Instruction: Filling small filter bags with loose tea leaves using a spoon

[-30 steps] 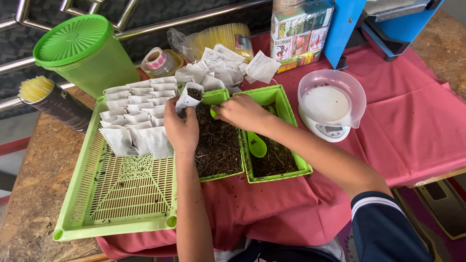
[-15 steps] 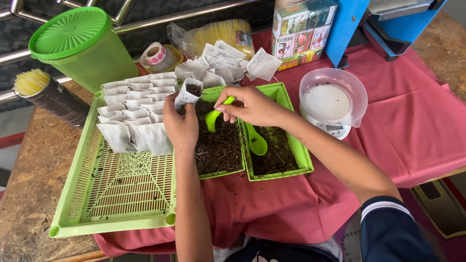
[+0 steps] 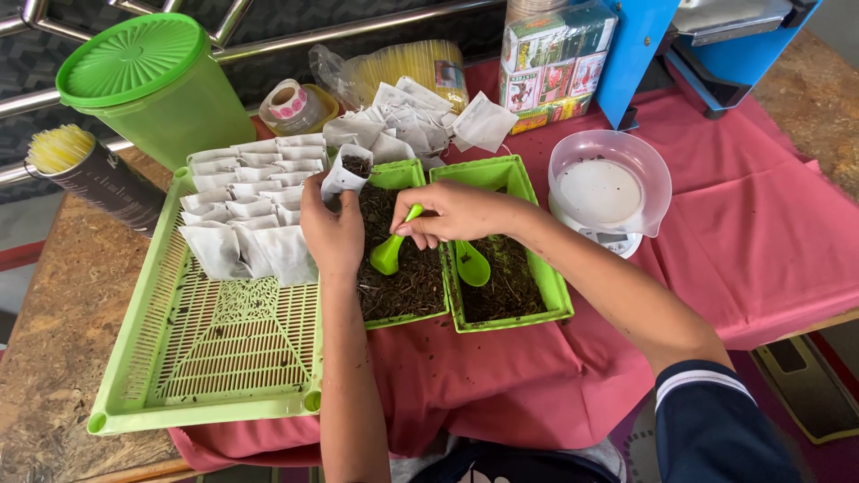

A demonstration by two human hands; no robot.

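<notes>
Roughly a dozen and a half filled white sachets (image 3: pixel 243 192) lined up in rows at the far end of the large slotted green tray (image 3: pixel 215 358); the near two thirds of that tray bare. Left hand (image 3: pixel 333 234) pinching one open sachet (image 3: pixel 345 174) upright over the far edge of the left green bin (image 3: pixel 404 175), dark dried leaf already showing at its mouth, apparently near full. Right hand (image 3: pixel 452 213) clenched on the handle of a green scoop (image 3: pixel 391 250), bowl dipped into the loose leaf in that bin. Second green scoop (image 3: pixel 471 262) lying idle in the right bin (image 3: pixel 537 259). Heap of empty sachets (image 3: pixel 412 121) waiting beyond the bins on the red cloth (image 3: pixel 734 224), so by the look of it plenty left to fill. Small scale with a clear bowl (image 3: pixel 608 183) toward the right edge, bowl seemingly unused. Exact sachet count unclear where rows overlap; depth of leaf under the hands hidden; blue machine (image 3: pixel 680 40) cut off at the top; how much leaf sits in the scoop impossible to tell.
</notes>
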